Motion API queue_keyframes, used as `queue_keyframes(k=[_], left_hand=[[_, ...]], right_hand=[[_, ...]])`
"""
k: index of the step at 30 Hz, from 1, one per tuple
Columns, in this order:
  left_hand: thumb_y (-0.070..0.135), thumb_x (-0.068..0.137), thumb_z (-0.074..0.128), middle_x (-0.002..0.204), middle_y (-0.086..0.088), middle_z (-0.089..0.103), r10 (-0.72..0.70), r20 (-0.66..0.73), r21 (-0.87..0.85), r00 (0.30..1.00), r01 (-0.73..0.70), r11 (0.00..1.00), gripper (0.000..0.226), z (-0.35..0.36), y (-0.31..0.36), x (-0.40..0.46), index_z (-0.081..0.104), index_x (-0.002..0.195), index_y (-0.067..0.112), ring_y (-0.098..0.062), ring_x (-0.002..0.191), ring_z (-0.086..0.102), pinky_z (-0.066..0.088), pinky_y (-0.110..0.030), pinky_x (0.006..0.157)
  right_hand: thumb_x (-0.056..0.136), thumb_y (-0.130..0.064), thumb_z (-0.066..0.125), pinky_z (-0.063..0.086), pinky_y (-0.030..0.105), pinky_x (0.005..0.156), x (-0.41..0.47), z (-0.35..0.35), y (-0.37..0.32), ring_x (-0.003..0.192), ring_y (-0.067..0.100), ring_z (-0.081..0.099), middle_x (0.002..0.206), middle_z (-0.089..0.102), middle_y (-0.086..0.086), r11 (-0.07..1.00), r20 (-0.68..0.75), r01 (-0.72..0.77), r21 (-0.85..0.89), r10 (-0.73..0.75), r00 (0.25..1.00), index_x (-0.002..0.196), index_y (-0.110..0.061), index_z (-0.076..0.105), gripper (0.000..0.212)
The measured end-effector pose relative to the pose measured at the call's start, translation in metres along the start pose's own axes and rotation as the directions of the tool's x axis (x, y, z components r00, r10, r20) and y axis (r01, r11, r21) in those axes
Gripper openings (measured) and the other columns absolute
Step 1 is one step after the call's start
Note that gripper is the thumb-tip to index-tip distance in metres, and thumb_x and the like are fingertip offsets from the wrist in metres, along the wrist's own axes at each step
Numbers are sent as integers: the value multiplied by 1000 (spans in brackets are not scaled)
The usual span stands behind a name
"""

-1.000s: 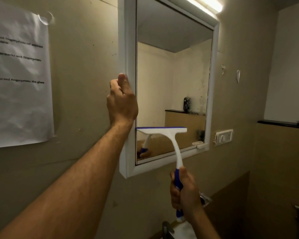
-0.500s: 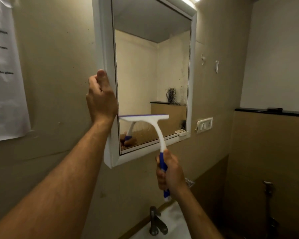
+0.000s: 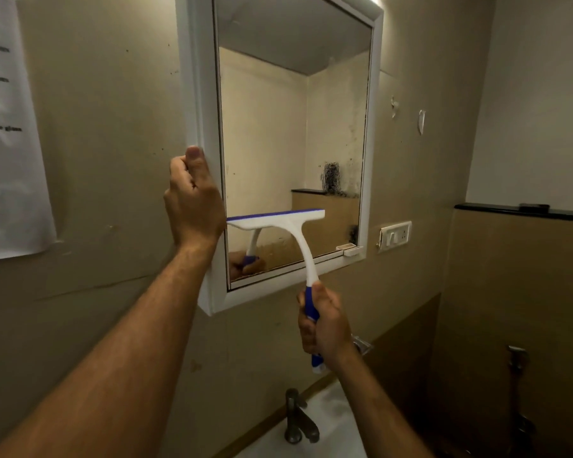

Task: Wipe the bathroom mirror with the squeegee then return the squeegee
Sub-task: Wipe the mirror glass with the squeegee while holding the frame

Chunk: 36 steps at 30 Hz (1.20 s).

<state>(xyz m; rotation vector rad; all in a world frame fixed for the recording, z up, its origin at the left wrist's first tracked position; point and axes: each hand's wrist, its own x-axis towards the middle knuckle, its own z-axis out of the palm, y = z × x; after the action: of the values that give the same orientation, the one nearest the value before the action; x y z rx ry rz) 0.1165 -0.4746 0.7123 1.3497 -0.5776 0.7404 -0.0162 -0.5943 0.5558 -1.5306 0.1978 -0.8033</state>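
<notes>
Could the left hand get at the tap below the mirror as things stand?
Probably not straight away. The left hand grips the mirror's white frame, so it would have to let go first. After that, the space down to the tap looks open; the right hand with the squeegee sits higher up.
</notes>
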Motion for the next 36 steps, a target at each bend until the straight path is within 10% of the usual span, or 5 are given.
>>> queue_keyframes(k=[36], left_hand=[[35, 105, 24, 63, 8, 39, 18, 16, 5, 1000, -18, 1000, 33, 0, -2, 0, 44, 93, 12, 11, 48, 46, 35, -3, 45]], right_hand=[[84, -56, 37, 31, 21, 37, -3, -3, 25, 37, 9, 35, 47, 45, -6, 999, -13, 27, 28, -27, 1000, 82, -12, 52, 46]])
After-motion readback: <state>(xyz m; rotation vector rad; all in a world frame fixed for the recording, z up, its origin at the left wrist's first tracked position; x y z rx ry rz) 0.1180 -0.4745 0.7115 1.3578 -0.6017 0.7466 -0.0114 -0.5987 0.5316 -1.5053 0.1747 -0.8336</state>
